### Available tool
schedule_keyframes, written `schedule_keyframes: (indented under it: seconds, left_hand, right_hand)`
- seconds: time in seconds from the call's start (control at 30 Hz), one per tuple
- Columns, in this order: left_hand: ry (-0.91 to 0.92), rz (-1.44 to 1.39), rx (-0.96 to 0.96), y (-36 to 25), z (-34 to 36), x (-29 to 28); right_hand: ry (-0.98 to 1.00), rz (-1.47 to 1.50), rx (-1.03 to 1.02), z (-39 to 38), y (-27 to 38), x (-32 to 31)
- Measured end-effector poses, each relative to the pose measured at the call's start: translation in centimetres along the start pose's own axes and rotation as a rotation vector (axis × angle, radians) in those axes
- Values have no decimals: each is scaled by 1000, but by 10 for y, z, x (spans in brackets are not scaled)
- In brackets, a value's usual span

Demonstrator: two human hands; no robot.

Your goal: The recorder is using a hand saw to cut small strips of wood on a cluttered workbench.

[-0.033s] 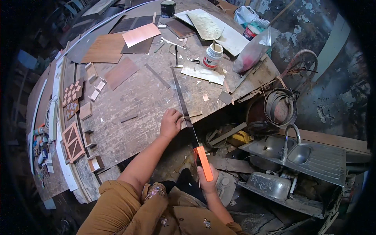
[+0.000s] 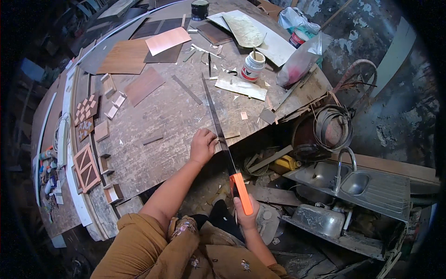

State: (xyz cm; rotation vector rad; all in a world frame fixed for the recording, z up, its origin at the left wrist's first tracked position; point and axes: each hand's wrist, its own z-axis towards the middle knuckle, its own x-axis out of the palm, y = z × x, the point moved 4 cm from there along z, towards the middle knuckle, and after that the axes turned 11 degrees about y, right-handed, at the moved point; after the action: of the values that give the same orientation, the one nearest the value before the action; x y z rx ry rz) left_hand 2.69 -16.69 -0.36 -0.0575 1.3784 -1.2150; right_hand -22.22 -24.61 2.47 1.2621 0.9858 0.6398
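Note:
A handsaw (image 2: 215,113) with a long dark blade and an orange handle lies across the front edge of the worktable (image 2: 172,121), its tip pointing away from me. My right hand (image 2: 247,213) is closed round the handle, below table height. At the table edge, left of the blade, my left hand (image 2: 203,145) has its fingers pressed together on a thin wooden strip (image 2: 231,136). The strip's other end sticks out to the right of the blade. My left fingers hide the rest of it, and whether the teeth touch the wood cannot be made out.
A white glue tub (image 2: 253,67) stands beyond the saw near a pale board strip (image 2: 240,87). Veneer sheets (image 2: 121,57) and small wooden boxes (image 2: 113,193) lie to the left. Below the table edge at right are steel sinks (image 2: 320,174) and a yellow container (image 2: 285,163).

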Motion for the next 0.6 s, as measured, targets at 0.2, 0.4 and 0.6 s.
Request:
schedule_keyframes:
  seconds: [0.2,0.4,0.6]
  left_hand:
    - [-6,35,-16,-1,-1,1]
    - [-9,23,27,0,0,0]
    - [-11,30,-30,3,0,1]
  right_hand:
    - [-6,-68,-58,-9,13,4]
    - [23,-194,-147,-2,16,3]
    - [30,-134,-122,-15,20,0]
